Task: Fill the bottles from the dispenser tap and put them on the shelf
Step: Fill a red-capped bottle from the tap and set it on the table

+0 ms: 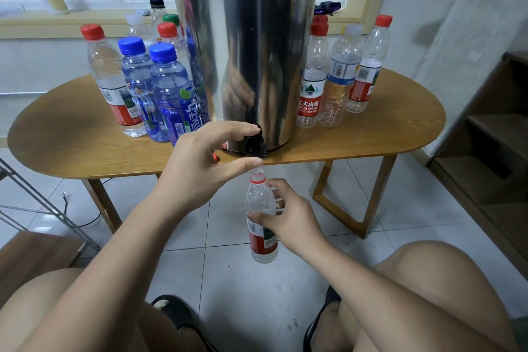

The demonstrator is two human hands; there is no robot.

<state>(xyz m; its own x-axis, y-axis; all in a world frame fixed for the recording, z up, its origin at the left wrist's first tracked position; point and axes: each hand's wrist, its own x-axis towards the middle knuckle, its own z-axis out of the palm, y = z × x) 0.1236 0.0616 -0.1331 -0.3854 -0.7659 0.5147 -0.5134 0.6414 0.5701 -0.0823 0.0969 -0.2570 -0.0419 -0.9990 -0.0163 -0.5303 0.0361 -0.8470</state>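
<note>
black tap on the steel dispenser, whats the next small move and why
Probably press the black tap open with the left hand, whose forefinger lies on top of it, thumb below. The right hand holds the uncapped clear plastic bottle with the red label, mouth just under the spout, and it looks empty.

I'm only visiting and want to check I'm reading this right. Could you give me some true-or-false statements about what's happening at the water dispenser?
1. The right hand holds a bottle under the tap. True.
2. That bottle has its cap on. False: its mouth is open, with only the red ring left.
3. The left hand has its forefinger and thumb at the tap. True.
4. The dispenser stands on the floor. False: it stands on the wooden table.
</note>
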